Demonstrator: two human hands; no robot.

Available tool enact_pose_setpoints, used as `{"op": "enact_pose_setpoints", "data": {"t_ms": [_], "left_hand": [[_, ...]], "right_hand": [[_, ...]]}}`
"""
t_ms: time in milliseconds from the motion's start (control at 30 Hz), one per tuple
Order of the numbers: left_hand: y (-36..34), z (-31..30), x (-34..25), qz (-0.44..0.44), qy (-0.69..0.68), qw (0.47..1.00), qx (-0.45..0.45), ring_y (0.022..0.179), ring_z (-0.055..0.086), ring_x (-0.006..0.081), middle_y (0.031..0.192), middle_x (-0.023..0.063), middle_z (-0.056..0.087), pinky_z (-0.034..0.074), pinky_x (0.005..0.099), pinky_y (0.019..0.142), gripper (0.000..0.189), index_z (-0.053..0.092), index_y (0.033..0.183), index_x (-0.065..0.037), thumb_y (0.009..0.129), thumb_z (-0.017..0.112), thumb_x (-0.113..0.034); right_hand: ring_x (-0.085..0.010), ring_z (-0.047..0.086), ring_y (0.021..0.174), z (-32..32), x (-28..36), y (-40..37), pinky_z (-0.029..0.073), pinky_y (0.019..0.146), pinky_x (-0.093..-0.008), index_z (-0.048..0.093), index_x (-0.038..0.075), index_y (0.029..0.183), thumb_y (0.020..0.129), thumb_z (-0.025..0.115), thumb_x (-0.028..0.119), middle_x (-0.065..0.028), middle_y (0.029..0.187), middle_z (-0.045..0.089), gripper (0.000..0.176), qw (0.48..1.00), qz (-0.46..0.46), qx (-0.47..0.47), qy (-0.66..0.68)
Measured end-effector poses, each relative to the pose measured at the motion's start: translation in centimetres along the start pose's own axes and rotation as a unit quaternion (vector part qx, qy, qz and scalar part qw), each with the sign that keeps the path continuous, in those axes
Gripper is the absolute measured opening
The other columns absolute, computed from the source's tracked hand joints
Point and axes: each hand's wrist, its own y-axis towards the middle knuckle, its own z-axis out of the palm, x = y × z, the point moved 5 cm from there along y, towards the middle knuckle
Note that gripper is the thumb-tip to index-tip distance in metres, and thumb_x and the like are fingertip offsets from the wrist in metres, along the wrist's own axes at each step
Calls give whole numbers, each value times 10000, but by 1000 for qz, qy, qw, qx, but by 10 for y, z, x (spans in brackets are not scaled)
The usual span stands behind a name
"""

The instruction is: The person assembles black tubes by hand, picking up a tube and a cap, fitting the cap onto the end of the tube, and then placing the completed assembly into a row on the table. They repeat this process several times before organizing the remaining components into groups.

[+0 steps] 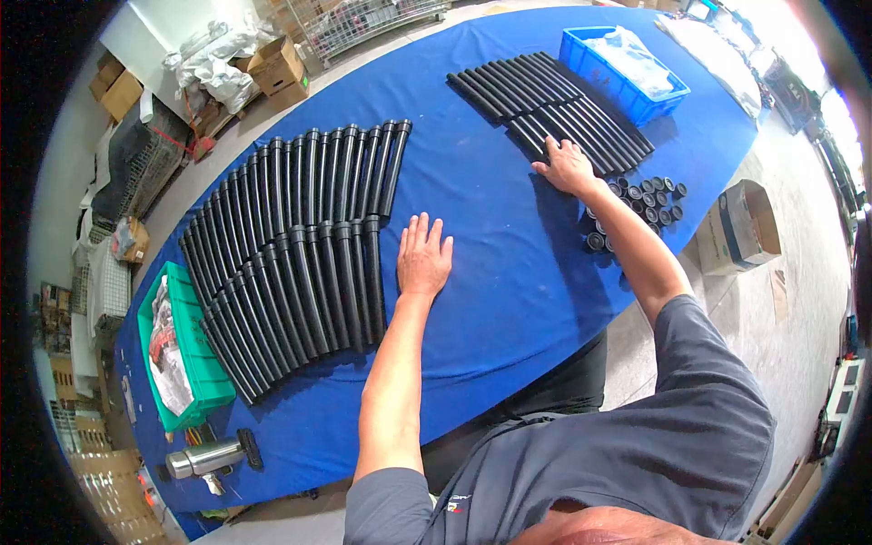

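Observation:
My left hand lies flat on the blue tablecloth, fingers stretched out, just right of a large group of black tubes. Those tubes lie side by side in two rows and have wider collars or caps at their far ends. My right hand has its fingers spread at the near edge of a second, smaller group of black tubes. It seems to rest on or against the nearest tube, with nothing gripped. Several round black caps are clustered beside my right wrist, partly hidden by the forearm.
A blue crate with clear plastic stands at the far right of the table. At left are a green crate and a metal flask-like object. An open cardboard box sits off the table's right edge. Boxes and bags line the floor beyond.

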Motion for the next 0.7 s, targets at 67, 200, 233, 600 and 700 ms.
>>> {"op": "enact_pose_setpoints", "data": {"t_ms": [67, 200, 233, 600, 700], "left_hand": [[1, 0, 0, 0, 0, 1000, -4, 1445, 436, 371, 1514, 208, 513, 315, 477, 1216, 475, 627, 1374, -64, 998, 589, -352], [-1, -1, 0, 0, -13, 1000, -10, 1442, 441, 364, 1507, 208, 520, 315, 478, 1216, 472, 630, 1365, -54, 994, 599, -343], [-1, -2, 1, -1, -20, 1000, -9, 1442, 441, 364, 1505, 209, 521, 315, 479, 1216, 469, 630, 1363, -51, 993, 600, -337], [-1, -7, 8, -15, -131, 990, -53, 1374, 516, 372, 1444, 209, 575, 401, 451, 1169, 417, 607, 1352, -28, 988, 605, -230], [-1, -9, 8, -14, -142, 987, -71, 1353, 535, 373, 1428, 218, 582, 441, 448, 1131, 411, 601, 1352, -33, 992, 604, -231]], "right_hand": [[-452, 577, 1207, 1, -1, 2, 508, 1000, -508, 459, 72, 1451, 931, 661, 519, -293, 1269, 570, 714, 1000, 3, -3, -5], [-464, 583, 1165, 8, -3, 6, 512, 973, -520, 476, 123, 1439, 928, 657, 468, -290, 1227, 569, 643, 1000, -4, -21, -12], [-466, 583, 1160, 6, -2, 7, 512, 970, -525, 475, 126, 1439, 922, 660, 455, -295, 1224, 567, 640, 1000, -5, -10, -14], [-488, 577, 1104, 13, 40, -19, 498, 952, -547, 421, 143, 1511, 895, 705, 374, -323, 1169, 564, 716, 998, -60, -8, 15], [-476, 581, 1068, 8, 69, -39, 492, 948, -539, 418, 150, 1521, 892, 706, 357, -317, 1148, 567, 722, 995, -97, 5, 17]]}}
